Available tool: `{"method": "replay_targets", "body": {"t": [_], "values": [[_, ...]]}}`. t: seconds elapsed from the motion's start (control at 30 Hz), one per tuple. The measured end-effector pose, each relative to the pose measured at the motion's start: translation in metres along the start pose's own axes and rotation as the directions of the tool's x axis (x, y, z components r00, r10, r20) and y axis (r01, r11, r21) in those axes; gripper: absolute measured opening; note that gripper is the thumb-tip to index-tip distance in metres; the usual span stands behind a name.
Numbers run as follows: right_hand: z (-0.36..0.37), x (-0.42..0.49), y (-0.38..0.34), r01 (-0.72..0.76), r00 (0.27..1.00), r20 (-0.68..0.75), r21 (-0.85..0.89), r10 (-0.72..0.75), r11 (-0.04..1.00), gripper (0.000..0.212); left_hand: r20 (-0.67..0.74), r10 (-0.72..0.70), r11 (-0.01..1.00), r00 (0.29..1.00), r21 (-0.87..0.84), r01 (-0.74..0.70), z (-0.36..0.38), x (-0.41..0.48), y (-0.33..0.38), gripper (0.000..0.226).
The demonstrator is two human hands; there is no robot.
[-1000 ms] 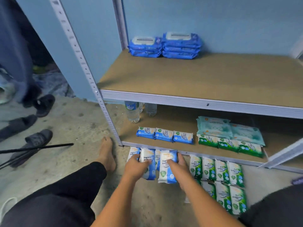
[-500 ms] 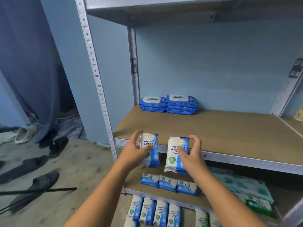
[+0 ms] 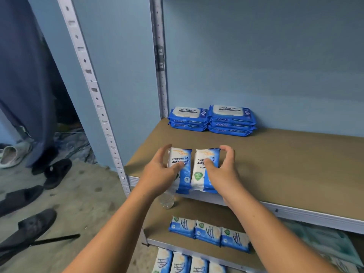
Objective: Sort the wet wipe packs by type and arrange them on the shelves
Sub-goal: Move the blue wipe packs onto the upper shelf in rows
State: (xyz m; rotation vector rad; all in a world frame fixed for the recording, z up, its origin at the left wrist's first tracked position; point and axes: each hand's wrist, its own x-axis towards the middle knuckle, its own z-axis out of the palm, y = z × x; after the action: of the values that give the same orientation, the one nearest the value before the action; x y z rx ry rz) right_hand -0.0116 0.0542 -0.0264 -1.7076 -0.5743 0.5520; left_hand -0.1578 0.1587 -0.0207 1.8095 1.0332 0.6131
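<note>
- Your left hand [image 3: 158, 173] grips the left pack [image 3: 182, 175]: thumb across its front, fingers [image 3: 165, 150] curled round its top left edge.
- Your right hand [image 3: 219, 173] grips the right pack [image 3: 199, 174] the same way, thumb on the front and fingers [image 3: 229, 152] hooked over the top right corner.
- Both packs are upright, side by side and almost touching, at the front left of the shelf [image 3: 285, 170]. Their lower ends hang over its front rail. You cannot tell whether they rest on the board.
- Two Antabax stacks [image 3: 231, 120] sit at the back left corner of that shelf, just beside each other.
- On the lower shelf [image 3: 157, 223], three packs [image 3: 208, 234] lie in a row, with a bottle [image 3: 167, 200] behind them.
- More packs [image 3: 177, 263] lie on the floor [image 3: 82, 194] in front, and slippers [image 3: 57, 172] lie to the left.
</note>
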Motion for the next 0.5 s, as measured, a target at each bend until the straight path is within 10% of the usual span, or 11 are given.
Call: {"method": "replay_targets", "body": {"t": [0.2, 0.5], "values": [[0.017, 0.019, 0.011, 0.138, 0.988, -0.024, -0.265, -0.15, 0.954, 0.036, -0.033, -0.012, 0.995, 0.999, 0.099, 0.015, 0.005, 0.025, -0.012, 0.061], [0.009, 0.014, 0.014, 0.411, 0.847, 0.038, -0.681, -0.531, 0.607, 0.012, -0.076, 0.254, 0.908, 0.964, 0.363, -0.21, -0.003, 0.015, -0.01, 0.036]]}}
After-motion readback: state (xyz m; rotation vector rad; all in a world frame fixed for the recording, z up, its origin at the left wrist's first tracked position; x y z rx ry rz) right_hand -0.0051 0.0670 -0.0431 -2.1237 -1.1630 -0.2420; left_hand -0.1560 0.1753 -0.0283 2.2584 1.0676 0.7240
